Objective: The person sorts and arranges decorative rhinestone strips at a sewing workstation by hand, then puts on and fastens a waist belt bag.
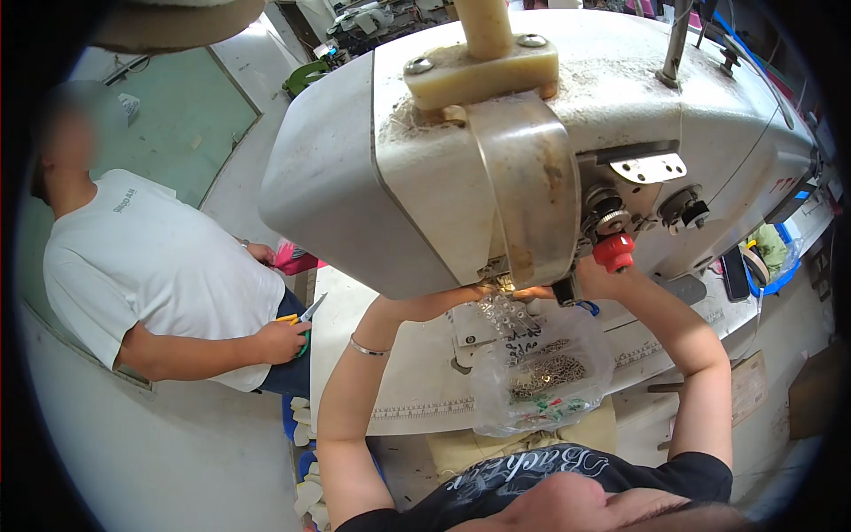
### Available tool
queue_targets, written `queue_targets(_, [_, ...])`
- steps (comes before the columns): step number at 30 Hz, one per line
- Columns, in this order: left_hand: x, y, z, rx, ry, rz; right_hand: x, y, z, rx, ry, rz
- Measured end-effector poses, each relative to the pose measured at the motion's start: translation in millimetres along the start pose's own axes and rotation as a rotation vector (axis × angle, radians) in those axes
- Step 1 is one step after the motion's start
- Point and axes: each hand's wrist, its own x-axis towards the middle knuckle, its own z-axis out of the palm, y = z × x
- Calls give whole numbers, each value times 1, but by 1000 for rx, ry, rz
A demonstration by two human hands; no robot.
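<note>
A white sewing machine (pixel 425 177) fills the upper middle, its head over the table. My left hand (pixel 463 296) reaches under the head from the left, with a metal bangle (pixel 369 348) on the forearm. My right hand (pixel 599 278) comes in from the right, beneath the red tension knob (pixel 613 253). The machine hides most of the fingers on both hands, so what they hold cannot be made out. Just below them lies a cluster of small shiny metal pieces (pixel 507 316). A clear plastic bag (pixel 589 355) with many small metal rings (pixel 548 376) sits at the table's near side.
At the left stands a person in a white T-shirt (pixel 168 275), holding scissors (pixel 310 308) near the white table (pixel 403 390). A printed ruler strip (pixel 425 410) runs along its near edge. A phone (pixel 735 275) and a blue basket (pixel 787 275) are at the right.
</note>
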Motion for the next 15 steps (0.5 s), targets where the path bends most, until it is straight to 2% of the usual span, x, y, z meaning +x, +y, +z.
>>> queue_targets(4, [-1,5,0,-46,20,-20,3,2,3,131,-66,64])
queue_targets(12, [-1,5,-2,-34,-25,-113,5,-4,-10,87,-71,56])
queue_targets(15, [-1,-4,0,-246,14,-89,5,0,-5,123,-92,63])
